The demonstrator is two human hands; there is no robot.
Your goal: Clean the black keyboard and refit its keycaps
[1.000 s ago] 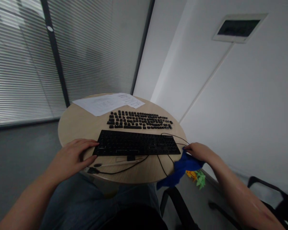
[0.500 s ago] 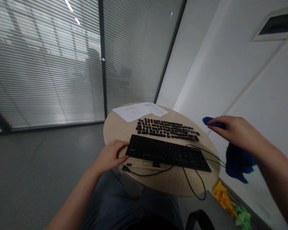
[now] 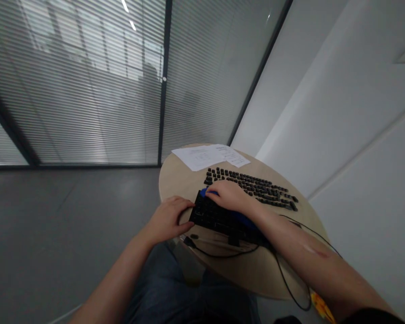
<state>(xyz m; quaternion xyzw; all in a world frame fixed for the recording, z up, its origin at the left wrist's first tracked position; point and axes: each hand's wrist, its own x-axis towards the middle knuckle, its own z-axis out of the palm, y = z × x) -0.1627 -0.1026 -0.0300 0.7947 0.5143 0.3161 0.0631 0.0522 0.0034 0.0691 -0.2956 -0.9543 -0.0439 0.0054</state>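
Note:
A black keyboard base with its keycaps off lies on the round wooden table. My left hand grips its left end, thumb at the near edge and fingers at the side. Over the upper left part of the base is my right hand, closed on a blue cloth. More of the cloth shows beneath the right wrist, against the base. My right forearm hides the base's right end. Behind the base, loose black keycaps are laid out in keyboard rows.
White printed papers lie at the table's far edge. A black cable with a plug runs along the near side, and another loop hangs over the front right edge. Something orange is on the floor at right. A white wall rises to the right.
My right hand has come in from the right of the table with the blue cloth, down onto the keyboard base. My left hand still holds the left end. The view has turned slightly left.

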